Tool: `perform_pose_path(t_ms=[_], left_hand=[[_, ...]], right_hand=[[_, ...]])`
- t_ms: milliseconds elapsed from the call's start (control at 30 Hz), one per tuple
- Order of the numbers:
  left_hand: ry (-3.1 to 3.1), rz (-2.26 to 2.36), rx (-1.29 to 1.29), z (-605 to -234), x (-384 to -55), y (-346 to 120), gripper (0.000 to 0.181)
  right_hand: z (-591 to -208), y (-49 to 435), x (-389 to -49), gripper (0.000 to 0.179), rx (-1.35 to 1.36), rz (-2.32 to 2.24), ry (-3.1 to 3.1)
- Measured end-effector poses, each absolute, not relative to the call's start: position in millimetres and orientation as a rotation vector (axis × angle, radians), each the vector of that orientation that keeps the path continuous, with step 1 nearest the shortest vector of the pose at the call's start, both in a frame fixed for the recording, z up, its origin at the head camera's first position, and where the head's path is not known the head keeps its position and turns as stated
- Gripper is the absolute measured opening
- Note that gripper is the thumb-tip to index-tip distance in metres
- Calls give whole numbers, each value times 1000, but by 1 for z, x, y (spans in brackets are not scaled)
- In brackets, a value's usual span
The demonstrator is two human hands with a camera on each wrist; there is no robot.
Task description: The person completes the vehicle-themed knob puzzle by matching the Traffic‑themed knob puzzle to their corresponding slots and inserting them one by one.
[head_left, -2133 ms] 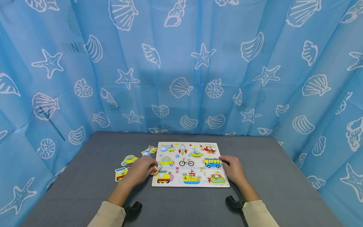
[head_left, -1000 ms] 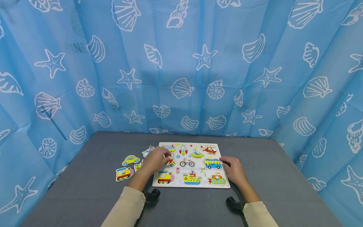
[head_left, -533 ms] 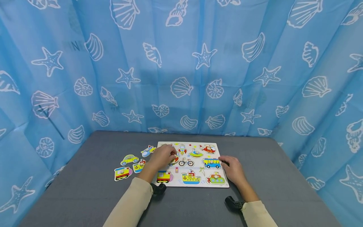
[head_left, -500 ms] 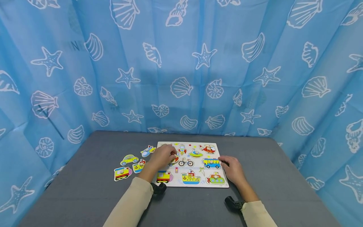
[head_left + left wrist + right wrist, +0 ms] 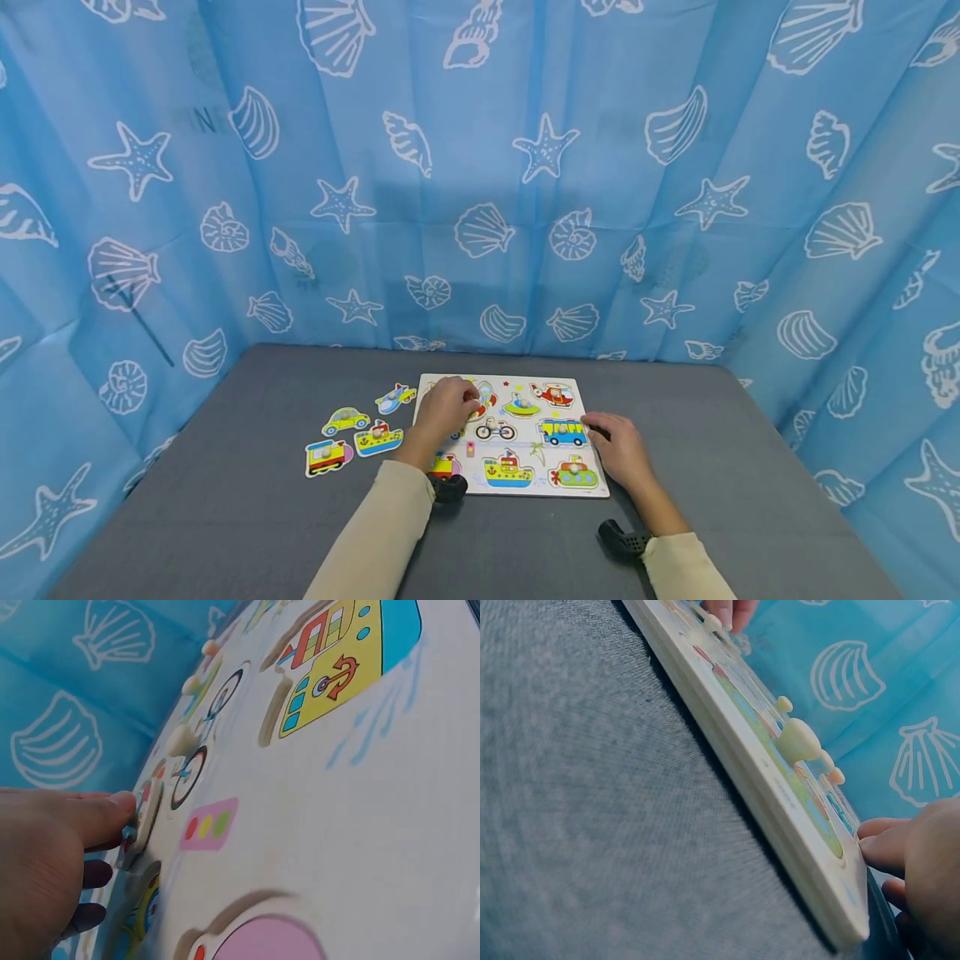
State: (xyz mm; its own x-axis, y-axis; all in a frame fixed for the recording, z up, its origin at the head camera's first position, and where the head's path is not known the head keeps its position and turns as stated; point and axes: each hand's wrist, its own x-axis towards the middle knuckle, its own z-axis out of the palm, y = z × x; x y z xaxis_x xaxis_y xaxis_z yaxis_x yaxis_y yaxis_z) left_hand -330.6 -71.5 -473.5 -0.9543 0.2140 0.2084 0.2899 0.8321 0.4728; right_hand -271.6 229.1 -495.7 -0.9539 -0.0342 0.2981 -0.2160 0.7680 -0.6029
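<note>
My left hand (image 5: 447,403) reaches over the upper left of a white wooden knob puzzle board (image 5: 480,492). Its thumb and fingers pinch a red-and-white rocket puzzle piece (image 5: 478,411), close over the board's printed rocket picture; the fingers partly hide it. In the left wrist view the piece (image 5: 148,817) tilts beside the bicycle piece (image 5: 187,776). My right hand (image 5: 618,446) rests at the board's right edge, fingertips touching it next to the bus piece (image 5: 562,432). In the right wrist view, thumb and finger of the right hand (image 5: 922,862) meet the board's edge.
Left of the board lie a plane piece (image 5: 395,398), a car piece (image 5: 346,420), a ship piece (image 5: 378,437) and a train piece (image 5: 328,457). A helicopter (image 5: 553,393), a flying saucer (image 5: 521,405) and a submarine (image 5: 573,473) sit in the board. A blue curtain (image 5: 480,183) hangs behind the grey table.
My left hand has carried the rocket piece from the board's left edge rightward and up to the rocket picture, uncovering the ship piece on the table. The right hand has stayed in place.
</note>
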Motion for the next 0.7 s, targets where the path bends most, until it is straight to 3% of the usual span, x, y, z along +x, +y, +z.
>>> perform_pose_path(t_ms=[700], left_hand=[[-2824, -811, -290, -476, -328, -69, 11]], right_hand=[[-495, 229, -271, 27, 207, 971, -2688]])
